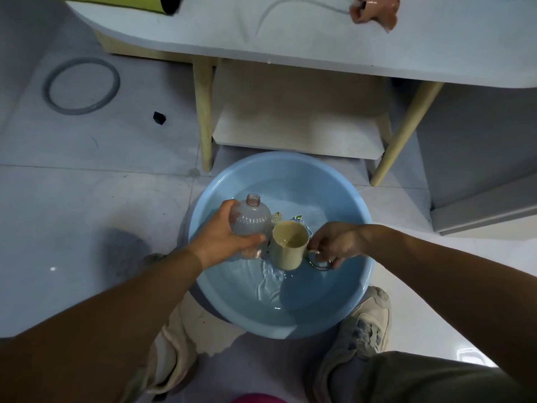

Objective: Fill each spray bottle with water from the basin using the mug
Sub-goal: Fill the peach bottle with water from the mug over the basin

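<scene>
Over the blue basin (pixel 364 274) of water, the left hand (pixel 222 238) wraps its fingers (pixel 255 238) round the uncapped bottle (pixel 251 221), the right hand (pixel 337 242) pinches the mug (pixel 289 248) handle just beside them, and the bottle looks nearly empty, so filling seems barely begun.

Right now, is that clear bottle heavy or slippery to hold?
Probably light: the bottle looks nearly empty, and the left hand holds it alone. Likely squashy, being thin clear ribbed plastic. Possibly slippery, since it hangs over the water-filled basin; uncapped, it would spill if tipped.
</scene>
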